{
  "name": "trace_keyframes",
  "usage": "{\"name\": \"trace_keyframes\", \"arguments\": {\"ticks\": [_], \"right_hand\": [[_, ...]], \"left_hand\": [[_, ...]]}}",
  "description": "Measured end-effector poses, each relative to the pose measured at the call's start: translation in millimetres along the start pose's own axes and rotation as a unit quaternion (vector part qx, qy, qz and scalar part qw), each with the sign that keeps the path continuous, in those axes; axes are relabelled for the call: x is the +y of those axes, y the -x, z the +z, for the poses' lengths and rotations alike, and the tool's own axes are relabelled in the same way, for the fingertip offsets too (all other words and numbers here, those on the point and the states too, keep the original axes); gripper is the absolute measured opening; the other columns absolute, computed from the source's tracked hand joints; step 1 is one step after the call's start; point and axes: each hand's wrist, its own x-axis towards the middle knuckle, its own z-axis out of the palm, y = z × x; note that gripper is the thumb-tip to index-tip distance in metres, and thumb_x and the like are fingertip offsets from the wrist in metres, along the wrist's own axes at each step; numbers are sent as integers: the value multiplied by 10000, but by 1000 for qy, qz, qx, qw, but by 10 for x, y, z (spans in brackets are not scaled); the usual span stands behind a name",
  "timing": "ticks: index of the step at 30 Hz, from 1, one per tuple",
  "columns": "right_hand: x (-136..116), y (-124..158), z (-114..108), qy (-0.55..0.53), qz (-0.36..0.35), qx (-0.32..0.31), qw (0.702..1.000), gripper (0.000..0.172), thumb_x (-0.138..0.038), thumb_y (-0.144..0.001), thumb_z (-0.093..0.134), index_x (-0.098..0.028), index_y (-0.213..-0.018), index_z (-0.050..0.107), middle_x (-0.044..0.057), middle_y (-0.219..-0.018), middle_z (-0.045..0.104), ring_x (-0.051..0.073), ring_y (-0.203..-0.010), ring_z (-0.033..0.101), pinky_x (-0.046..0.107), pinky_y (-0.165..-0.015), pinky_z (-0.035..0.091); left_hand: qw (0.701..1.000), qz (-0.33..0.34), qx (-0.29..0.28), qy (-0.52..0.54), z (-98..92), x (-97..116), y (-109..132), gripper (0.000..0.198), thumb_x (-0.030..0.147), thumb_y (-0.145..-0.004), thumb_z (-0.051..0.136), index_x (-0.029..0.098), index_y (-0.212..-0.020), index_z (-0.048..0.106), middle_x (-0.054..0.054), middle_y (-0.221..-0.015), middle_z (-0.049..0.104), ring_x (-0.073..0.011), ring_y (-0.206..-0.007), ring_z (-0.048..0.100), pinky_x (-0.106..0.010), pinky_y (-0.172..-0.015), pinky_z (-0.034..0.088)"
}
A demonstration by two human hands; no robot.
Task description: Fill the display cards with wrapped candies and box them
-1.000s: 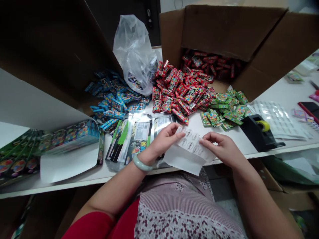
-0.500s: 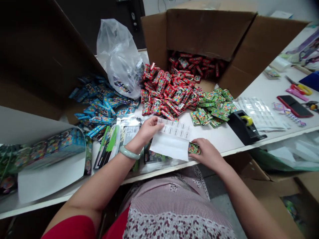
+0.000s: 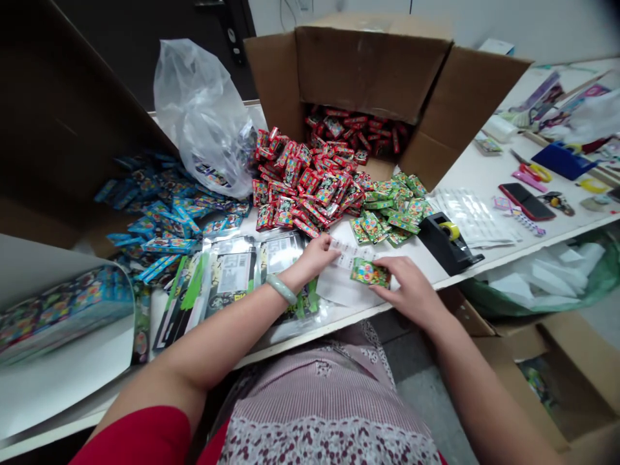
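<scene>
My left hand (image 3: 317, 259), with a pale bangle at the wrist, pinches the upper left of a white sheet of round printed stickers (image 3: 345, 255). The sheet's blank lower part (image 3: 334, 287) lies over the table edge area. My right hand (image 3: 404, 287) grips a small green packet (image 3: 363, 271) between thumb and fingers, over the sheet's right side. Behind my hands are a heap of red packets (image 3: 310, 184) and a smaller heap of green packets (image 3: 387, 213).
Blue packets (image 3: 169, 216) and a clear plastic bag (image 3: 203, 123) are at the left. Flat printed pouches (image 3: 227, 278) lie left of the sheet. A cardboard box (image 3: 358, 71) stands behind. Rightward are a black tape dispenser (image 3: 445, 245), a phone (image 3: 526, 201) and scissors (image 3: 533, 171).
The view has shifted right. My right hand has brought the green packet leftward over the sheet, and more of its face shows. My left hand still pinches the sheet.
</scene>
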Motion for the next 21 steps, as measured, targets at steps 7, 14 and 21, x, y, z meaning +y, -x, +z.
{"name": "trace_keyframes", "arguments": {"ticks": [7, 14, 21], "right_hand": [[-25, -58, 534, 61, 70, -64, 994, 255, -255, -823, 645, -155, -1057, 666, 144, -1098, 628, 296, -1002, 570, 426, -884, 488], [162, 13, 438, 37, 36, -95, 994, 273, -336, -849, 591, -179, -1035, 714, 147, -1062, 649, 320, -988, 598, 476, -889, 486], [-636, -717, 488, -117, -88, -75, 986, 234, -394, -912, 533, -234, -1001, 678, 88, -1037, 701, 259, -999, 633, 403, -893, 493]], "left_hand": [[996, 17, -5, -86, 169, 4, -11, 358, 49, -628, 644, 147, -969, 592, -30, -823, 652, -203, -803, 626, -360, -821, 507], [967, 179, 54, -174, -568, 365, 760, 295, 247, -848, 591, 212, -1141, 598, -96, -1211, 611, -222, -1151, 558, -376, -1042, 405], [896, 32, 304, -324, -1747, -34, 1737, 524, 386, -742, 705, 160, -1189, 553, -147, -1222, 570, -325, -1198, 503, -501, -1057, 366]]}}
